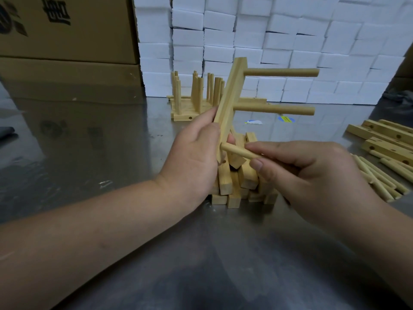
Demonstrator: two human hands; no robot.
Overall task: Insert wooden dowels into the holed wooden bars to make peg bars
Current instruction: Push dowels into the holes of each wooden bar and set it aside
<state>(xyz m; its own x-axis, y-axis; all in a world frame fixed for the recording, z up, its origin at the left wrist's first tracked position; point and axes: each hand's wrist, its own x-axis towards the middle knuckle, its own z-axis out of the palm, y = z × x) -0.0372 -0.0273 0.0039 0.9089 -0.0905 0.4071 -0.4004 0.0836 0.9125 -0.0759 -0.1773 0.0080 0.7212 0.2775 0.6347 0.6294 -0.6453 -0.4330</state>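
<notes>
The cardboard box (67,30) at the upper left carries large black print. It shows one Chinese character, cut off by the top edge and not clear enough to read, with part of a black emblem to its left. A small yellow and blue sticker (286,119) lies on the table (89,153), its print too small to read.

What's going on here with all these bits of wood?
A person is putting pegs into a wooden bar. The left hand grips the bar, held tilted, with two dowels already sticking out to the right. The right hand pinches a third dowel, its tip at the bar's lower end. More bars are piled beneath the hands, finished peg bars stand behind, and loose dowels lie to the right on the metal table.
</notes>
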